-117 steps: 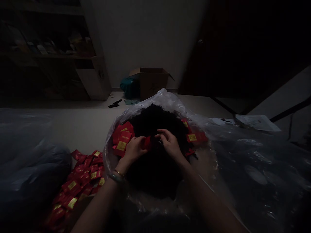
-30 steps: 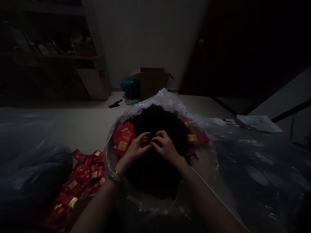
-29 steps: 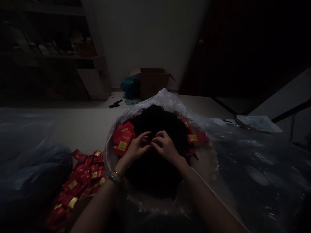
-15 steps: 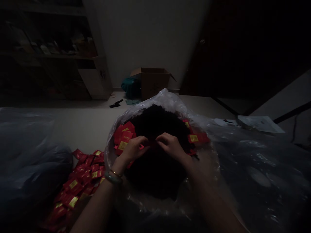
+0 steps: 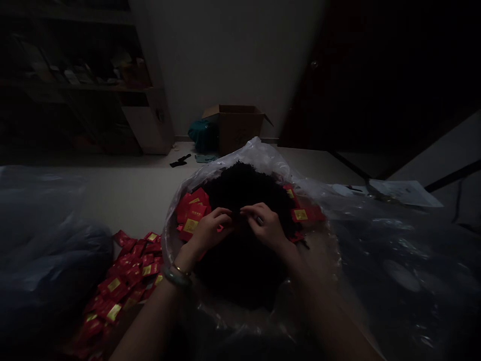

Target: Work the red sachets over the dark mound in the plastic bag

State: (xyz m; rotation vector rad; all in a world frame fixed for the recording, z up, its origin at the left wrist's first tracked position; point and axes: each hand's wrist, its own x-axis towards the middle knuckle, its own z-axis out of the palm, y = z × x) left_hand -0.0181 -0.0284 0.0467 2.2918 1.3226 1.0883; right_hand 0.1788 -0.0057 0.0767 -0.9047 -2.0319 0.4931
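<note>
Your left hand [image 5: 212, 228] and right hand [image 5: 266, 225] curled over black shredded heap [image 5: 240, 185] in clear plastic liner [image 5: 259, 148]. Red packet plain in your left fingers earlier, now lost in dark; can't tell either grip. Grey glint now at your right fingers. Red packets with gold squares [image 5: 191, 225] at liner's left side, more at right; red packet pile [image 5: 131, 273] outside, left. Lettering above gold square, unreadable.

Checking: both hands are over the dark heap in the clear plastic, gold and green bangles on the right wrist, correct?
Wrong wrist: in the head view, the gold bangle and green bangle are on the left wrist. Left hand and right hand are indeed over the dark heap in the clear plastic.
</note>
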